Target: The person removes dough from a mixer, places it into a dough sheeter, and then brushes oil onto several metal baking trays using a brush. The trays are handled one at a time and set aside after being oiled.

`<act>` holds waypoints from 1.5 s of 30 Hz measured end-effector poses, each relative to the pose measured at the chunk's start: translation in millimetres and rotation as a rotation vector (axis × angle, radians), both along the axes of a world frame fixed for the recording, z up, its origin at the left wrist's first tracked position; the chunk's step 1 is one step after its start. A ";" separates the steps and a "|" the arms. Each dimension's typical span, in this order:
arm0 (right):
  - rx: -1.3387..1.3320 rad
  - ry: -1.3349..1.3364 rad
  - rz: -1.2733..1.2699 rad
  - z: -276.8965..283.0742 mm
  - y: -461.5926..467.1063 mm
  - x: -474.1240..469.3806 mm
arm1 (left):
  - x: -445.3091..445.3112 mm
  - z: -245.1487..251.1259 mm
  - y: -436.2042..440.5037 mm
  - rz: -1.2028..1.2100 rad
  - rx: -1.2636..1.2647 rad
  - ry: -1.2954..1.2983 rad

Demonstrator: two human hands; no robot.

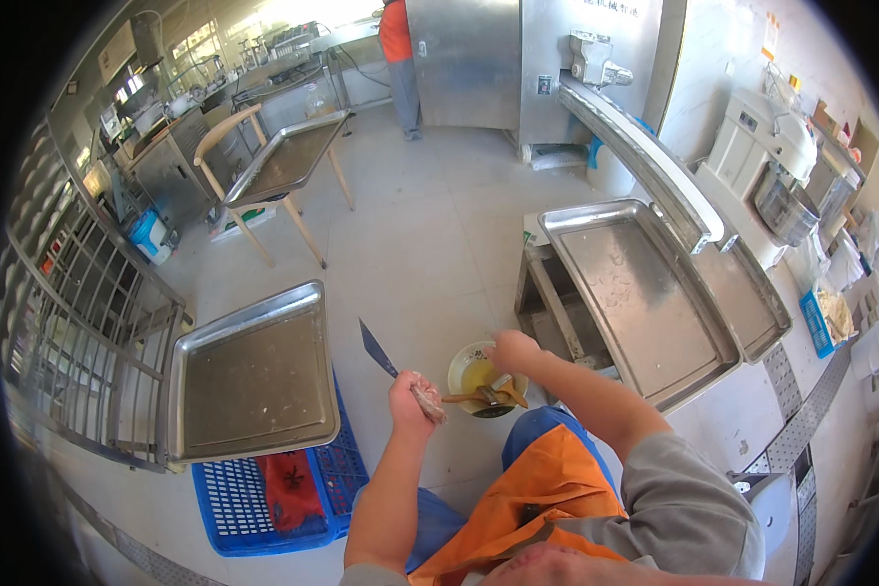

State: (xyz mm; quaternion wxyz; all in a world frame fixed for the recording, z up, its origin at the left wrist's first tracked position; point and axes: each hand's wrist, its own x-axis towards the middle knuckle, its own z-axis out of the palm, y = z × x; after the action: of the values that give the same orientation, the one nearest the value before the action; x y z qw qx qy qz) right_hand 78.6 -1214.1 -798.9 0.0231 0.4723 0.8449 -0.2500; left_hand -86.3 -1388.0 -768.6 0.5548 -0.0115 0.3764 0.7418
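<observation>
My left hand (412, 404) is closed around the handle of a flat, dark-bladed scraper or knife (377, 348), its blade pointing up and to the left. Something pale and rough shows at the handle end, below the fingers. Over the far right rim of a bowl (455, 381) hangs my right hand (518, 353), its fingers curled; whether they touch the rim or pinch anything is hidden. Yellow liquid (475, 376), perhaps oil, covers the bowl's bottom. A wooden-handled brush (509, 392) lies across the near side of the bowl.
To the right, large metal trays (652, 308) rest on a low stand below a conveyor (644, 161). Another tray (256, 381) sits above a blue crate (242, 505). A tray (286, 165) lies across a wooden chair (209, 143). One person (398, 66) stands beyond; a rack (110, 351) is left.
</observation>
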 end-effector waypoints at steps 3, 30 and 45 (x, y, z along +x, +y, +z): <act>0.143 0.176 0.059 36.1 9.8 -24.4 | 7.1 5.3 2.5 -0.023 -0.040 0.036; 0.362 0.017 0.208 326.9 29.4 -118.2 | 4.7 12.0 5.9 0.024 0.110 0.058; 0.283 0.218 0.165 314.7 32.0 -112.5 | 2.8 14.7 -8.0 0.017 0.109 0.049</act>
State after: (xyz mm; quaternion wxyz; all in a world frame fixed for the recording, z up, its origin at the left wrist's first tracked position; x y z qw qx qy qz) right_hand -33.9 -1182.2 -484.2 -0.1148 0.3701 0.9050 -0.1759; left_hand -83.5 -1396.1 -754.0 0.5390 0.0336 0.3489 0.7659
